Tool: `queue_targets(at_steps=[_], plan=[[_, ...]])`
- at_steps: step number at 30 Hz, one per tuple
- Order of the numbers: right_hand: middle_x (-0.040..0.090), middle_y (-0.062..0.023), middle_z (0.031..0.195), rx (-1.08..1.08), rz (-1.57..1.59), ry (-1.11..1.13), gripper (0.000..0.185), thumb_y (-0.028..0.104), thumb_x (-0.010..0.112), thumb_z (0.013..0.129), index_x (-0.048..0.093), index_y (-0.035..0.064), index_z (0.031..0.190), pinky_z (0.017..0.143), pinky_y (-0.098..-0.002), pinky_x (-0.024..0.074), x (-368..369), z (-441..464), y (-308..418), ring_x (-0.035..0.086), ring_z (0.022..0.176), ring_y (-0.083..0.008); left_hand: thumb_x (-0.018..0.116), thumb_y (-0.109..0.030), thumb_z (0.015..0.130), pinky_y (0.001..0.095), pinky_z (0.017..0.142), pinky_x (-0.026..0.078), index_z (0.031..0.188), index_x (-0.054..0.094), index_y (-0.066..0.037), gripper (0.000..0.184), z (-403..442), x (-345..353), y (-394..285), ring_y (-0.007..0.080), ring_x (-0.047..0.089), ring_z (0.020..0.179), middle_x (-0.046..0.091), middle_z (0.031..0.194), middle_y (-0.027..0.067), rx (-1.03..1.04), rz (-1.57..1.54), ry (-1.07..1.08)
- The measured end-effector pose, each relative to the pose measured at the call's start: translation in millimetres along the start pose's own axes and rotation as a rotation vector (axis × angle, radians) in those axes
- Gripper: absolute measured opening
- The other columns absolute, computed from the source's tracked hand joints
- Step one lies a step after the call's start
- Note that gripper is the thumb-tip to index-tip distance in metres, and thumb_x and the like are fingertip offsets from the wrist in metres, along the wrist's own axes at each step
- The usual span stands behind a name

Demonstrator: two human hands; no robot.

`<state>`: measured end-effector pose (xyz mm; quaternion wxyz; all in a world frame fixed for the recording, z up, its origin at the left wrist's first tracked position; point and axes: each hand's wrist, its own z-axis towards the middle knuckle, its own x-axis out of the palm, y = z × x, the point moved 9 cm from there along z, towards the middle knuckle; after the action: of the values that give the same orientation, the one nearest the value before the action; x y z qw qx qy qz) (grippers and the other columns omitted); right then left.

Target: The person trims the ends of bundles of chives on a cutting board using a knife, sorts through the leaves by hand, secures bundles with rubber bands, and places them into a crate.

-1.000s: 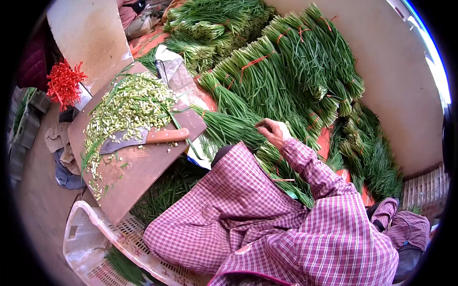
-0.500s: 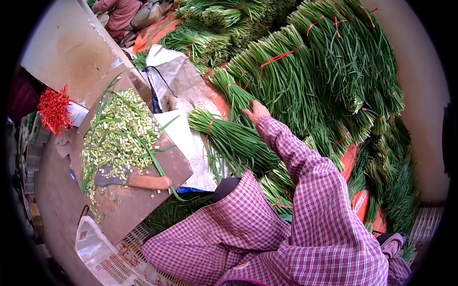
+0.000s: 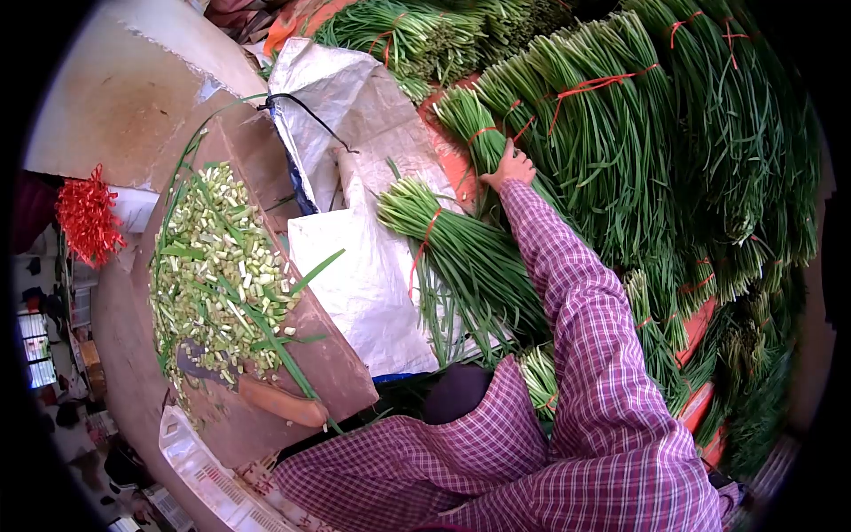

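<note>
My right hand (image 3: 511,168) is closed over a small bundle of green chives (image 3: 472,124), tied near its pale cut ends with a red band. The thumb lies on the left side, with the fingers bent over the leaves. Just left and below, another tied chive bundle (image 3: 452,244) rests on a white woven sack (image 3: 341,315). Beyond my hand on the right, large bundles of chives (image 3: 603,133) are stacked side by side. My left hand is not in view.
At left, a board (image 3: 332,368) bears chopped stem pieces (image 3: 226,257) and a cleaver with a wooden handle (image 3: 282,402). A bunch of red ties (image 3: 90,215) hangs at far left. A white plastic crate (image 3: 199,465) stands below the board. My checked-cloth lap (image 3: 399,470) is in front.
The view has shifted, so the bundles and board sit differently in it. My right hand stays at the small bundle, its fingers now bent more closely over it.
</note>
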<state>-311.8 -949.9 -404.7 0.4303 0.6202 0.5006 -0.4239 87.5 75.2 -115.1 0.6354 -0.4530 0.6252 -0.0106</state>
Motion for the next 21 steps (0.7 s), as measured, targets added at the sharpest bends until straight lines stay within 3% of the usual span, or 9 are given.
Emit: queue_targets(at_steps=[4, 7, 11, 13, 17, 20, 21], plan=[[0.052, -0.0182, 0.128, -0.023, 0.007, -0.012, 0.105, 0.047, 0.083, 0.062, 0.029, 0.0185, 0.147, 0.098, -0.0456, 0.0437, -9.8, 3.4, -7.4, 0.051, 0.118, -0.0341, 0.059, -0.023, 0.094, 0.044, 0.091, 0.052, 0.146, 0.028, -0.001, 0.064, -19.0, 10.0, -26.4, 0.034, 0.055, 0.115, 0.049, 0.135, 0.0197, 0.046, -0.055, 0.0], [0.055, -0.0191, 0.116, -0.127, 0.305, -0.04, 0.086, 0.033, 0.078, 0.062, 0.041, 0.0139, 0.138, 0.095, -0.0454, 0.0448, -21.8, -5.5, -17.5, 0.053, 0.11, -0.0354, 0.057, -0.027, 0.096, 0.0463, 0.088, 0.054, 0.151, 0.022, -0.012, 0.067, -0.1, 29.0, -30.9, 0.0359, 0.053, 0.118, 0.048, 0.139, 0.017, 0.128, -0.161, 0.125], [0.054, -0.0152, 0.114, -0.291, 0.42, -0.208, 0.082, 0.028, 0.074, 0.061, 0.042, 0.0132, 0.135, 0.094, -0.0452, 0.0448, -55.9, -49.2, -29.6, 0.051, 0.111, -0.0344, 0.055, -0.028, 0.097, 0.0485, 0.094, 0.05, 0.153, 0.016, -0.016, 0.068, 14.6, 45.6, -34.8, 0.036, 0.049, 0.123, 0.044, 0.144, 0.0157, 0.141, -0.143, 0.181], [0.053, -0.0143, 0.111, -0.448, 0.524, -0.337, 0.082, 0.023, 0.075, 0.06, 0.043, 0.0116, 0.134, 0.092, -0.0447, 0.0457, -89.5, -84.0, -28.8, 0.051, 0.108, -0.034, 0.054, -0.028, 0.098, 0.0573, 0.11, 0.031, 0.154, 0.012, -0.022, 0.07, 20.7, 57.2, -48.9, 0.0345, 0.035, 0.136, 0.028, 0.154, 0.0137, 0.31, -0.076, 0.354], [0.052, -0.0134, 0.107, -0.69, 0.6, -0.535, 0.087, 0.014, 0.079, 0.052, 0.045, 0.0093, 0.132, 0.088, -0.0432, 0.0464, -171.7, -163.0, -26.9, 0.051, 0.102, -0.034, 0.055, -0.034, 0.096, 0.0474, 0.11, 0.034, 0.149, 0.024, -0.008, 0.067, -30.1, 101.4, -132.4, 0.031, 0.042, 0.132, 0.036, 0.149, 0.0174, 0.608, -0.244, 0.349], [0.053, -0.0134, 0.105, -0.799, 0.608, -0.666, 0.088, 0.012, 0.081, 0.049, 0.049, 0.0103, 0.131, 0.083, -0.0425, 0.0472, -228.0, -216.7, -21.3, 0.053, 0.099, -0.034, 0.057, -0.038, 0.094, 0.04, 0.11, 0.036, 0.145, 0.032, 0.003, 0.07, -132.3, 126.6, -218.6, 0.0284, 0.047, 0.129, 0.043, 0.144, 0.0203, 0.905, -0.392, 0.382], [0.054, -0.013, 0.105, -0.855, 0.618, -0.718, 0.088, 0.013, 0.083, 0.048, 0.051, 0.011, 0.131, 0.081, -0.0428, 0.0475, -249.6, -237.8, -17.2, 0.053, 0.098, -0.0338, 0.056, -0.035, 0.095, 0.0408, 0.111, 0.034, 0.146, 0.032, 0.002, 0.068, -191.5, 131.9, -247.9, 0.0289, 0.046, 0.131, 0.043, 0.144, 0.0199, 1.046, -0.305, 0.414]])
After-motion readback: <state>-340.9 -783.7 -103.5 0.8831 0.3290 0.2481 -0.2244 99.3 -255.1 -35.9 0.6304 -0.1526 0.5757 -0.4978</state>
